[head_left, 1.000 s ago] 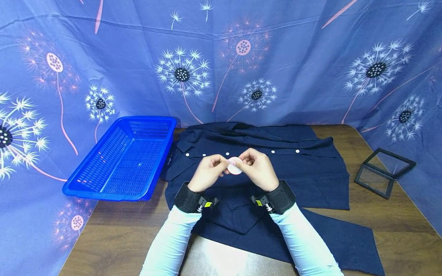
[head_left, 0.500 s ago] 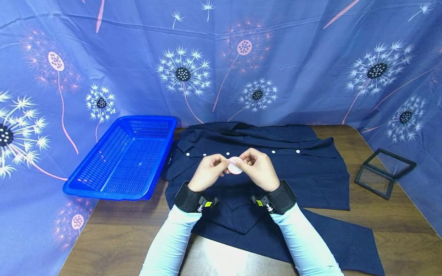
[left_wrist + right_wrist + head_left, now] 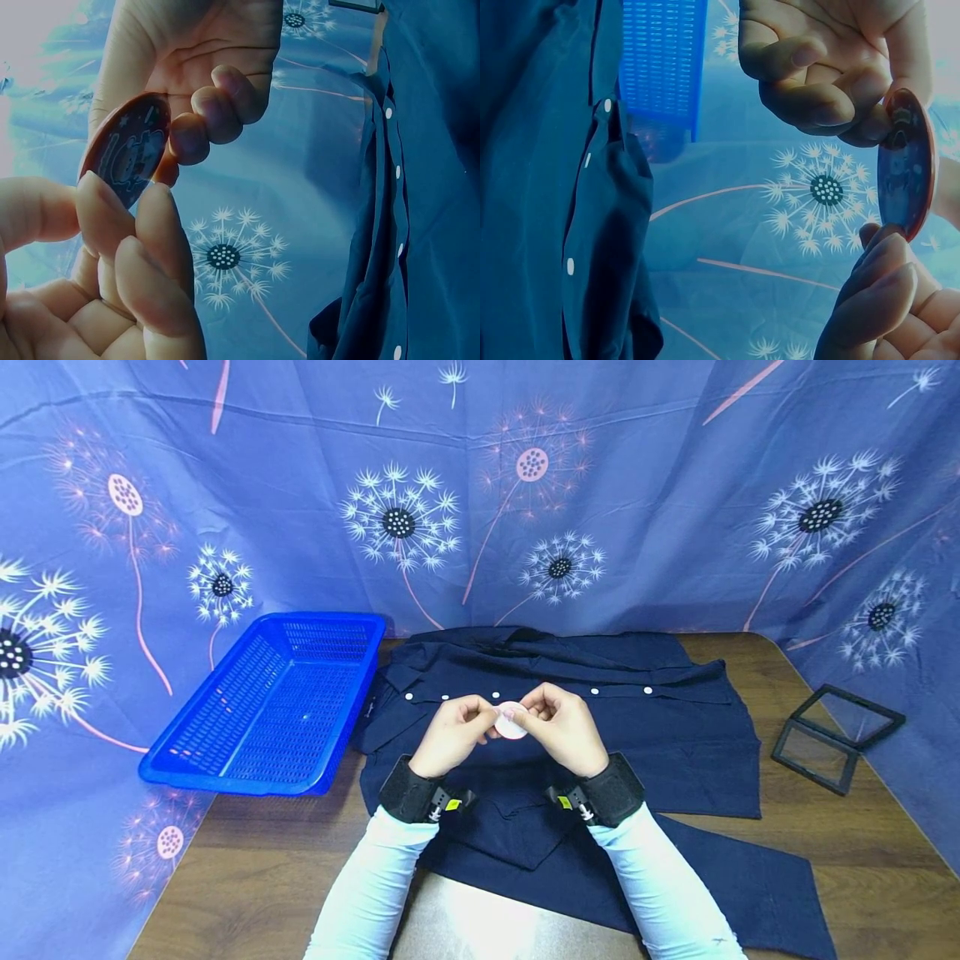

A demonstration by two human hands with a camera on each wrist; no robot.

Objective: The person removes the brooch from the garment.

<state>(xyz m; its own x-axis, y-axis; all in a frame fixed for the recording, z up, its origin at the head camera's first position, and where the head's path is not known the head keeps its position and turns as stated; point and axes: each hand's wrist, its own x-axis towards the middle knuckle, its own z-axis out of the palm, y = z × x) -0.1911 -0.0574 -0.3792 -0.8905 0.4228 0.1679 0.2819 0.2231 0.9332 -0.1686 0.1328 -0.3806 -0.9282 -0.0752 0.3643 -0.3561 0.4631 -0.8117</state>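
Note:
Both hands hold a small round badge above a dark navy button-up shirt laid out on the table. The left hand pinches the badge's left edge between thumb and fingers. On the opposite edge, the right hand pinches it, with the thumb across its pale face. From the left wrist, the badge shows a glossy, domed side with a printed figure and a reddish rim. The right wrist view catches the badge nearly edge-on. White buttons run along the shirt placket behind the hands.
A blue plastic basket with slotted sides stands to the left. An unfolded black frame with clear panels lies at the right on the wooden table. A dandelion-print cloth hangs behind and at the sides.

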